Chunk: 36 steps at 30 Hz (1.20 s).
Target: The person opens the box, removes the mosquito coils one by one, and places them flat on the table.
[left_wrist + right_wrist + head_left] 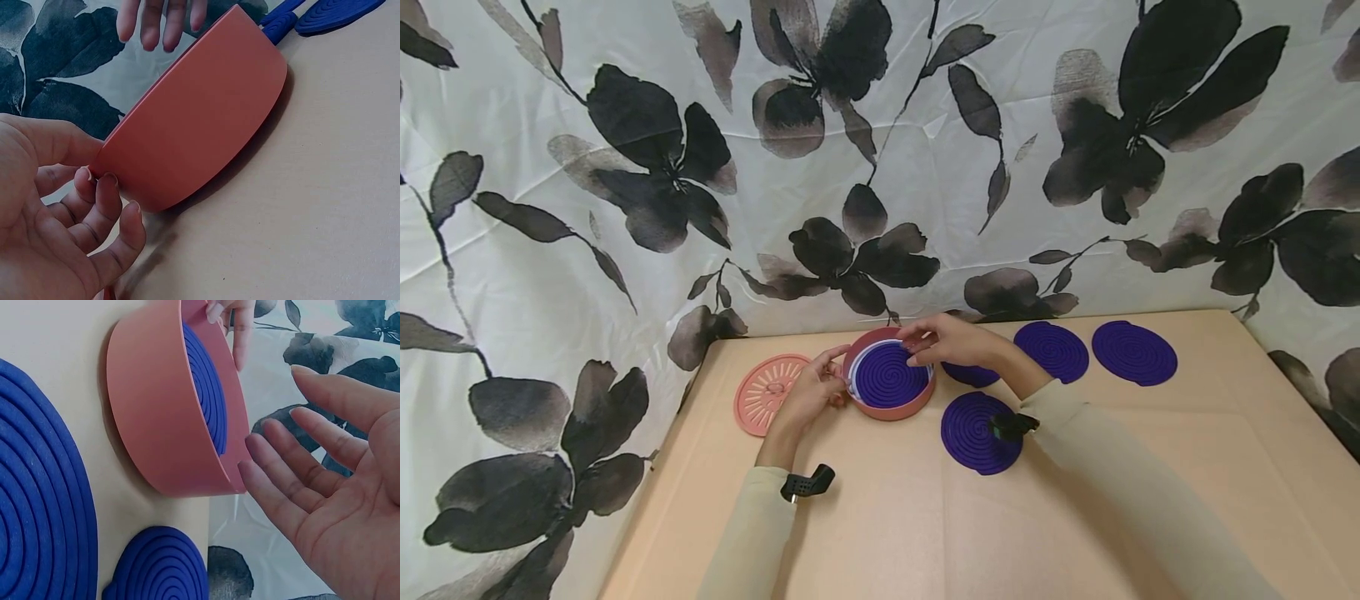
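Left hand (811, 390) pinches the left wall of the round pink box (889, 414), likely steadying it. Right hand (953, 342) loosely spread at its right rim, gripping nothing; can't tell if touching. One blue coil mat (891, 377) inside. Other mats (1133, 353) lie right, probably for right-hand reach; pink disc (758, 397) left, off the opening.

The container (200, 112) is coral pink, the discs (1134, 353) spiral-patterned deep blue.
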Each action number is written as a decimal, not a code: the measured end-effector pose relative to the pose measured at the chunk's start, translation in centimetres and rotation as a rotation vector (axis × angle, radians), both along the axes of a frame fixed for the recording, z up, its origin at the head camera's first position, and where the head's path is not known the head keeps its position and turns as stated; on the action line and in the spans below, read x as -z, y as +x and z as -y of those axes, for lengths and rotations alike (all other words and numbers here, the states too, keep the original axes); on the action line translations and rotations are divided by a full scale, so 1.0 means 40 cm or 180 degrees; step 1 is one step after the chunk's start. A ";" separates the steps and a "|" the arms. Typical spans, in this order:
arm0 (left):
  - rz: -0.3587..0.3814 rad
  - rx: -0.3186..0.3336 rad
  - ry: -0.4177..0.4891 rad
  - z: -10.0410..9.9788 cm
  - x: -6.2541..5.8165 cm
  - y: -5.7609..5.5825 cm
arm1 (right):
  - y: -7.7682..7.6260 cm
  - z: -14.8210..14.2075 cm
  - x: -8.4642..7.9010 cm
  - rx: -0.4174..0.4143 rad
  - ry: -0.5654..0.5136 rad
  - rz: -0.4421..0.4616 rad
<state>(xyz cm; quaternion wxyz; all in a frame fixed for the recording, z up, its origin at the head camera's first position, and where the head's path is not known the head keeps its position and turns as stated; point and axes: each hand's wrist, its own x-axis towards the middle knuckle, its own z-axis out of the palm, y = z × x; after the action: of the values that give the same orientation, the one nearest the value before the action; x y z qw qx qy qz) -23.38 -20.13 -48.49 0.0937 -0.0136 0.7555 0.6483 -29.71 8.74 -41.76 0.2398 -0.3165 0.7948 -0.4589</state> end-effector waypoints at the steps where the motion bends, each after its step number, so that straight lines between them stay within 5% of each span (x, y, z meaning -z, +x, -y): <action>1: 0.0005 -0.0005 0.0003 0.000 0.000 0.000 | -0.001 0.003 0.001 0.0012 0.0022 -0.0014; 36: -0.0023 -0.0021 0.0040 0.000 0.008 -0.004 | -0.007 0.068 0.061 0.0281 0.0349 -0.0020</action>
<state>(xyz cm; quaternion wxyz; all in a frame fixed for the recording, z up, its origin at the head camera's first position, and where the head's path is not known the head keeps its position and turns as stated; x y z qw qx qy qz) -23.54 -20.14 -48.81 0.0889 -0.0131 0.7517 0.6534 -29.99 6.01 -44.22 0.2338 -0.2690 0.8327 -0.4238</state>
